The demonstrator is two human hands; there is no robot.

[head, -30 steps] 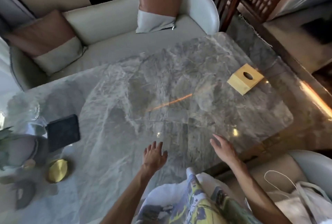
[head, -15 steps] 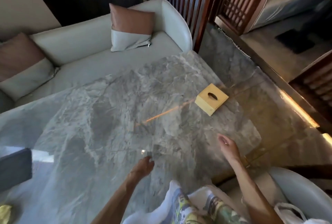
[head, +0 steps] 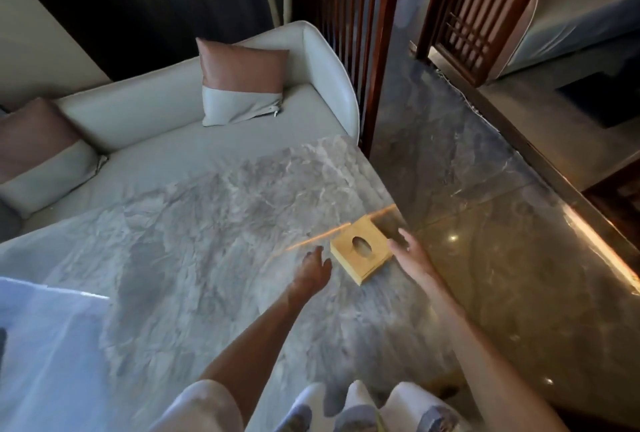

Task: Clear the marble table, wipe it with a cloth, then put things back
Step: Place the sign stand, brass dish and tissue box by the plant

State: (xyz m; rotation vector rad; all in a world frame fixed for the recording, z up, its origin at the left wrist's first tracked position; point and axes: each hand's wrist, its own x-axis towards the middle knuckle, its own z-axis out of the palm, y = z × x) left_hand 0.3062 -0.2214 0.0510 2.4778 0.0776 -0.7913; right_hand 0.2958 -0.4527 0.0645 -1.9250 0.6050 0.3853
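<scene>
A flat yellow wooden tissue box [head: 360, 253] with an oval hole in its top lies near the right edge of the grey marble table [head: 194, 258]. My left hand [head: 313, 269] is stretched out just to the left of the box, fingers apart, holding nothing. My right hand [head: 410, 251] is at the box's right side, open, its fingers close to or touching the box's edge. Neither hand has a grip on the box.
A pale sofa [head: 166, 113] with two brown-and-grey cushions [head: 242, 82] runs along the table's far side. A dark wooden slatted screen [head: 349, 16] stands beyond the far right corner. Glossy stone floor [head: 485, 241] lies right of the table. A dark object [head: 2, 345] shows at the left edge.
Both hands have reached forward and to the right across the table and now flank the tissue box. The view has swung right, so the items at the left have left the frame.
</scene>
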